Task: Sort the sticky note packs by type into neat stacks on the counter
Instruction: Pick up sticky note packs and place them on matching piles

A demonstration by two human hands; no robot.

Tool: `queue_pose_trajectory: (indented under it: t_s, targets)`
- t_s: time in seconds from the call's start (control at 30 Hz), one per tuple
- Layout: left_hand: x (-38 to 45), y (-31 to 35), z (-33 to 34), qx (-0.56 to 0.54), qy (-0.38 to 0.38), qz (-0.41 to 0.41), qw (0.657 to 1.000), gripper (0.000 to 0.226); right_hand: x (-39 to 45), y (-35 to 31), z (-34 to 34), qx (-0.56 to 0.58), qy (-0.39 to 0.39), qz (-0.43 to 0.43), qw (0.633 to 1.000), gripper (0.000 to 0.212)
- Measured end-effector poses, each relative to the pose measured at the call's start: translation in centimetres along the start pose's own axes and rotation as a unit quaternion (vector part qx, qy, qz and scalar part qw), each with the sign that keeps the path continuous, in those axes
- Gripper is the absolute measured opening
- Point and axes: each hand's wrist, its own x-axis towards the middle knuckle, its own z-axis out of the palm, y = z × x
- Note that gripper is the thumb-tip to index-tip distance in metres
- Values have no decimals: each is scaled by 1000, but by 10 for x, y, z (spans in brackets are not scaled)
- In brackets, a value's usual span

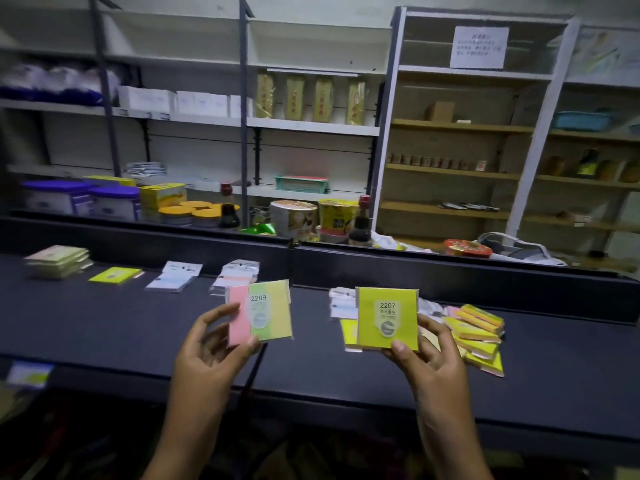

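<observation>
The left hand (211, 337) is pinching a pink-green-yellow pack (259, 311) marked 2209 above the dark bench (138, 327), its grip closed on the lower edge. The right hand (426, 355) is holding a lime pack (387, 318) marked 2207 just above a loose pile of packs (476, 336).

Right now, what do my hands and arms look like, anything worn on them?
Both forearms are bare, with no sleeves in view. The left hand and right hand wear no gloves, and no rings, watch or bracelet show. The nails look short and unpainted.
</observation>
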Motion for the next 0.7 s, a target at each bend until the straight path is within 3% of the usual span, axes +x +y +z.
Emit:
queue_pose_trajectory:
  t_s: [0.3,0.7]
  targets:
    - [-22,41,-92,35,43,1,998,49,-52,9,78,-2,-35,19,999,43]
    - [3,50,-153,90,112,34,989,51,-25,28,154,30,-126,26,991,49]
